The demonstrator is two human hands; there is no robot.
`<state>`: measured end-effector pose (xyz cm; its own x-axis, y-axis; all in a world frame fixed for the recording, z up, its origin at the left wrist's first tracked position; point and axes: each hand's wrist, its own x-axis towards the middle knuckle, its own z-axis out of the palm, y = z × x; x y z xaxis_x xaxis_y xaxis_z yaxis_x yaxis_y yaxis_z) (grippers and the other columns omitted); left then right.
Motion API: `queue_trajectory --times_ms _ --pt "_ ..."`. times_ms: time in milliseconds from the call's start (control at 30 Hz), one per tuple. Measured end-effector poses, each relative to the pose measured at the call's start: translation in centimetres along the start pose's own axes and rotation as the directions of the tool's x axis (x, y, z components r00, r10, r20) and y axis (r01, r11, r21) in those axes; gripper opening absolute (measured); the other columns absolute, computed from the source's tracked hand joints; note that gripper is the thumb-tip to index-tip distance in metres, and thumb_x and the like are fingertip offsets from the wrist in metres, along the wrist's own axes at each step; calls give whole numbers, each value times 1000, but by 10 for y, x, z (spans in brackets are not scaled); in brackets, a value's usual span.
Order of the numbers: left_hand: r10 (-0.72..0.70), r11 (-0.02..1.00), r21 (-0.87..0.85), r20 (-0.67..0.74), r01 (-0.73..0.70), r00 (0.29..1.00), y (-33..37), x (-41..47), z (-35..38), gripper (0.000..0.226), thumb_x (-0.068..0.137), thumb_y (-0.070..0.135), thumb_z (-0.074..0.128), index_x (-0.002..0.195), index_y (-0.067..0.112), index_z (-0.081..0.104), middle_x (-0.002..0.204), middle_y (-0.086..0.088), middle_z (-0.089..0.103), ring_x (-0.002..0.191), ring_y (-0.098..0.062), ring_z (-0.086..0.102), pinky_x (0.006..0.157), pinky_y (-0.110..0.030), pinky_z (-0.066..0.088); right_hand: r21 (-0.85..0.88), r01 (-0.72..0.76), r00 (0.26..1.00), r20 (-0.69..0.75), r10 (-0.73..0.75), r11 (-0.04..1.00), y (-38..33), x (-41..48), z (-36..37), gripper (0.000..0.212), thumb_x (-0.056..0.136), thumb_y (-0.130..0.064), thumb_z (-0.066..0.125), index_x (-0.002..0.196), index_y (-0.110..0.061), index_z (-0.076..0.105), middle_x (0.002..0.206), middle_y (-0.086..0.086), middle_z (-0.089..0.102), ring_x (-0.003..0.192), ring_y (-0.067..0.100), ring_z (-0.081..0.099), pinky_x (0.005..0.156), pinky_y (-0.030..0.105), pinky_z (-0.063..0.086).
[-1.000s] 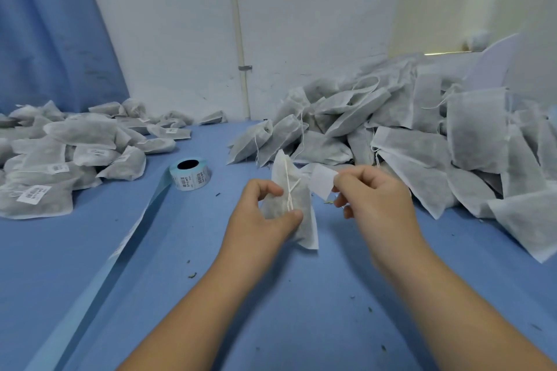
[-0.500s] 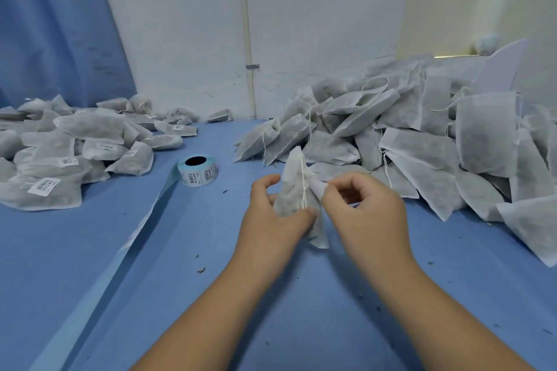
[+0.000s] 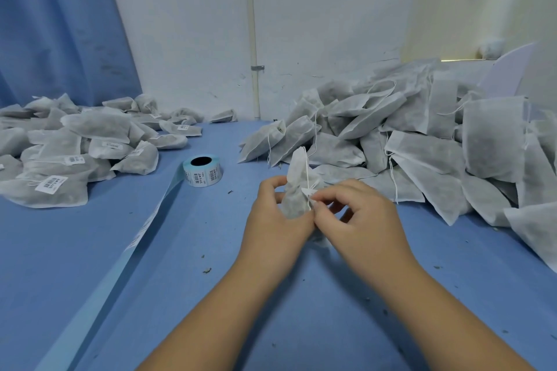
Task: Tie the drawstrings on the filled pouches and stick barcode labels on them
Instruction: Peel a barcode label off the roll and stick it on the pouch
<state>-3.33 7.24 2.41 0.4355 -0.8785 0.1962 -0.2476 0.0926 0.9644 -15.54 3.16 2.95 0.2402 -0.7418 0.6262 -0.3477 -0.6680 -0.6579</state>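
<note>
My left hand (image 3: 277, 217) grips a grey filled pouch (image 3: 297, 187) upright above the blue table, its drawstring hanging down the front. My right hand (image 3: 355, 214) pinches a white barcode label (image 3: 309, 192) against the pouch's right side. A roll of barcode labels (image 3: 202, 170) stands left of my hands, its backing strip (image 3: 144, 229) trailing toward the near left. Labelled pouches (image 3: 69, 153) are heaped at the left; a big pile of unlabelled pouches (image 3: 422, 141) lies at the right.
The blue table (image 3: 211, 295) carries small dark crumbs. A white wall with a vertical pipe (image 3: 251, 33) stands behind, and a blue curtain (image 3: 54, 24) hangs at the far left.
My right hand has brought the label from the air beside the pouch onto its side, and both hands have closed together around the pouch.
</note>
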Motion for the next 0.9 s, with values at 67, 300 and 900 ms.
queue_trajectory --times_ms 67,300,900 --pt "-3 1000 -7 29 3 1000 2 -1 -3 51 76 23 81 114 39 50 101 17 61 77 13 61 57 -5 44 7 2 1000 8 -3 1000 1 0 -1 18 79 -8 72 81 -25 76 80 -17 64 79 0 58 67 8 41" --pt "-58 988 -131 165 80 985 7 -1 -13 54 71 27 74 120 37 55 112 12 66 87 -1 71 80 -21 56 -55 46 995 94 -40 997 4 -1 -6 21 83 -14 70 96 -29 77 89 -18 60 90 -2 54 75 4 35" --pt "-137 958 -241 93 155 986 2 2 -13 22 92 20 66 113 23 62 108 -2 73 99 -23 71 94 -49 55 313 -414 910 156 384 855 -1 3 -8 25 79 -33 75 101 -29 64 98 -10 65 75 -7 61 63 6 44"
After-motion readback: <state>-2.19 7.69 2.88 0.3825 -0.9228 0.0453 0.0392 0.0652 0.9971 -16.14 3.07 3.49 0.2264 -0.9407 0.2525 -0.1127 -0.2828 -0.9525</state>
